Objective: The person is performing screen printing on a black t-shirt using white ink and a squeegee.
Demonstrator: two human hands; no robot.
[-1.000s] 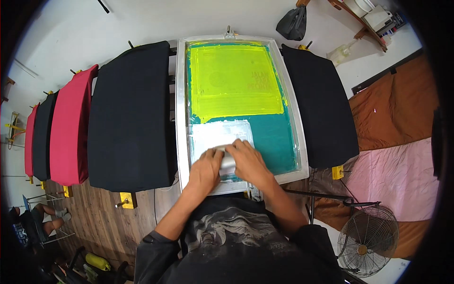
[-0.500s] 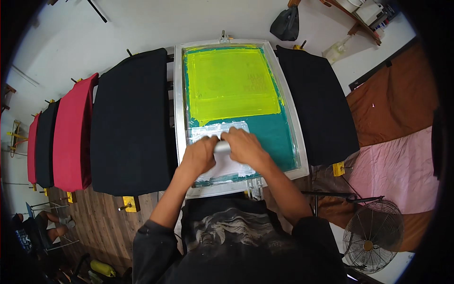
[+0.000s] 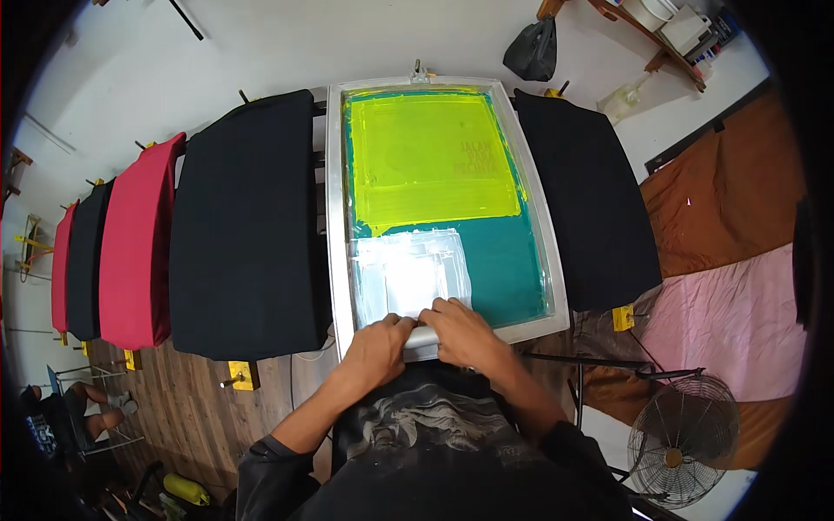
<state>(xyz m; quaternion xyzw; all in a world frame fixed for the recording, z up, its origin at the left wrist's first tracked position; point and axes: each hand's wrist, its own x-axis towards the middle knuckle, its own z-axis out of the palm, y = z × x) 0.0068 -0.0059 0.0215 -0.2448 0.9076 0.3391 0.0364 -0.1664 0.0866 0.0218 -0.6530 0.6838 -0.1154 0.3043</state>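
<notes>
My left hand (image 3: 380,349) and my right hand (image 3: 463,333) are closed side by side on a squeegee (image 3: 421,340). Between them shows its pale grey handle; its blade is hidden. They are over the near end of a screen printing frame (image 3: 340,252), close to my body. White ink (image 3: 411,269) is spread in a shiny rectangle on the lower left of the teal mesh (image 3: 508,269). Farther up, a yellow-green coated area (image 3: 426,161) fills most of the mesh, with faint lettering showing through at its right.
Black fabric-covered boards (image 3: 243,226) flank the frame, with red ones (image 3: 139,243) farther left. A wire fan (image 3: 682,443) stands at the lower right beside brown and pink cloth (image 3: 721,330). A black bag (image 3: 532,50) hangs by the wall; someone sits at the far lower left.
Both hands have pulled the squeegee toward my body, to the frame's near edge. More of the white ink patch is now uncovered behind it.
</notes>
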